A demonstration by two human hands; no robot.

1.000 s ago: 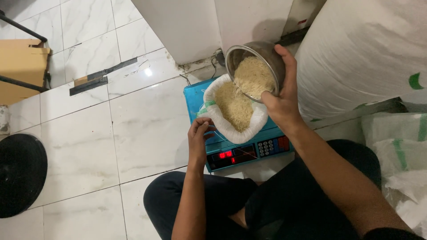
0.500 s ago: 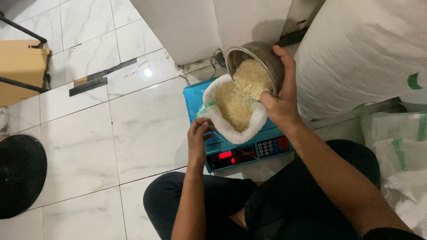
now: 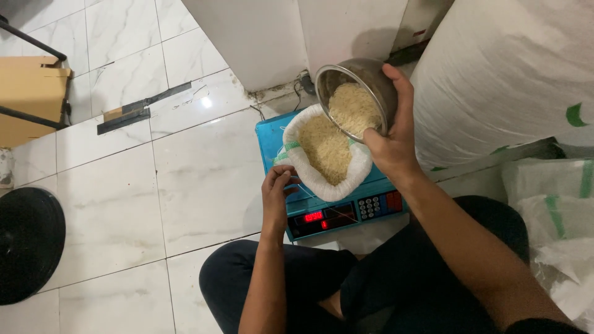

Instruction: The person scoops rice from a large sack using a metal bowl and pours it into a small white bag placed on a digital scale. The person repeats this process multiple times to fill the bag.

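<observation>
My right hand (image 3: 391, 143) grips a round steel bowl (image 3: 352, 77) half full of pale rice, tilted over a white sack (image 3: 306, 167). The sack stands open and filled with rice on a blue electronic scale (image 3: 322, 210) with a red lit display. My left hand (image 3: 276, 188) holds the near left edge of the sack's rolled rim. I sit on the tiled floor with my dark-trousered legs folded just below the scale.
A large full white sack (image 3: 495, 80) stands at the right, with folded white sacks (image 3: 550, 204) beside it. A white wall base (image 3: 278, 37) rises behind the scale. A black round object (image 3: 28, 244) lies far left, a brown box (image 3: 28, 93) and black frame at upper left.
The bowl stays tilted over the sack and holds a little less rice than before. Both hands keep nearly the same positions.
</observation>
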